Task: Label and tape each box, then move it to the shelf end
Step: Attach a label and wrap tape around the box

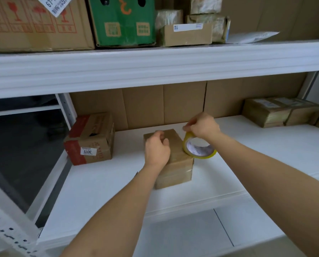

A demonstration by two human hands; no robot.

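A small brown cardboard box [175, 164] stands in the middle of the white middle shelf [103, 184]. My left hand [156, 149] rests on the box's top with its fingers curled, pressing it down. My right hand [203, 125] grips the upper rim of a yellow tape roll [198, 146], which stands on edge against the box's right top edge. Whether a strip of tape runs from the roll onto the box is too faint to tell.
A red-and-brown box with a white "3011" label [90, 140] sits at the shelf's left. Taped brown boxes [281, 112] lie at the right end. The upper shelf [155, 60] holds large cartons, a green box [123, 21] and small parcels. Cardboard lines the back.
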